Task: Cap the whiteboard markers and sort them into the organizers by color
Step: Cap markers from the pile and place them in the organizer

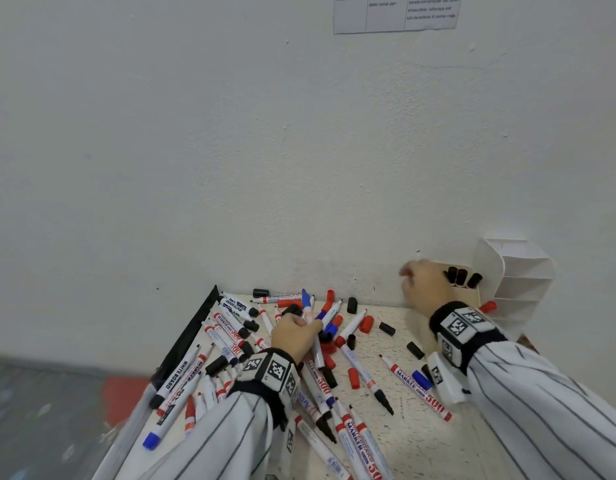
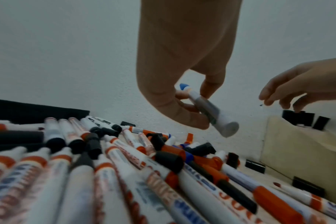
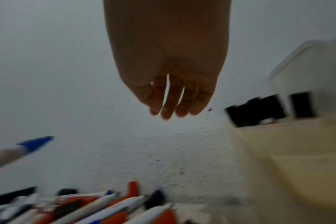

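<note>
My left hand (image 1: 301, 329) pinches an uncapped blue marker (image 2: 211, 112) above the pile, its blue tip (image 1: 304, 295) pointing up toward the wall. My right hand (image 1: 419, 282) hovers empty with fingers (image 3: 169, 104) hanging straight, just left of the beige organizer (image 2: 297, 145). That organizer holds several black-capped markers (image 1: 462, 277). A heap of red, black and blue markers (image 1: 230, 341), capped and uncapped, covers the table's left half. Loose caps lie among them: black (image 1: 386, 329), red (image 1: 367, 323), blue (image 1: 421, 379).
A white compartmented organizer (image 1: 522, 271) stands at the back right against the wall, with a red cap (image 1: 488, 306) showing beside it. A black strip (image 1: 192, 337) runs along the table's left edge. The wall rises directly behind the table.
</note>
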A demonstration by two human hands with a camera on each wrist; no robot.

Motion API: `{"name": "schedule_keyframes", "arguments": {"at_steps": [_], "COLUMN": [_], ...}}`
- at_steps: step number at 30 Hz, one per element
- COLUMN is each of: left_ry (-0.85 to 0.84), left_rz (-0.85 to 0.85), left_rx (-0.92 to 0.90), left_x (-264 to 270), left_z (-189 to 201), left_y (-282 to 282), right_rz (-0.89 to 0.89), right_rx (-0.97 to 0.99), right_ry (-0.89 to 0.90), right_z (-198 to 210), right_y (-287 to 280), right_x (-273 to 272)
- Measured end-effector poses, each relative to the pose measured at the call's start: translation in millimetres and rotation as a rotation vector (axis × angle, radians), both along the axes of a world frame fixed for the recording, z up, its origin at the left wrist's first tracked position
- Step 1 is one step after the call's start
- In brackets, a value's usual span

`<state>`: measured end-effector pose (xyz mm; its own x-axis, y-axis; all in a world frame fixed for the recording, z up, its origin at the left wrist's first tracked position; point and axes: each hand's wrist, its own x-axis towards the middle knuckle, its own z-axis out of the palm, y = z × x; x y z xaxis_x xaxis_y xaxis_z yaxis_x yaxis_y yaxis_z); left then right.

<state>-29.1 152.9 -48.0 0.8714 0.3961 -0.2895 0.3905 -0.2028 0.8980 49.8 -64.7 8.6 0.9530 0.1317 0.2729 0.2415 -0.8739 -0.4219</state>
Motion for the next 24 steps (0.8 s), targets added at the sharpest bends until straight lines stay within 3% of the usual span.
{"name": "schedule_keyframes", "arguments": {"at_steps": [4,8,14,24], "left_ry": [-0.021,-0.01,0.025,0.051], "left_rz": [0.048,0.054,0.032,0.029], "left_rx": [0.024,0.056,0.074,0.108], "left_x": [-6.2,-14.0,-26.3,-33.1], "left_z": [4.1,1.1,-1.3,-4.7], "left_y": [25.1,44.7,59.3,62.0], "right_rz": [0.362,0.534,0.455,0.394], "right_rx": [-0.024,-0.176,-0.307,-0.316], "right_ry": [0.394,0.554,0.474,0.397], "right_z": [-19.7,-49.0,-78.4,-85.5], "right_y": [62.3,107.7,131.5,129.4], "right_x": [-24.0,-38.5,-40.0,-43.6]}}
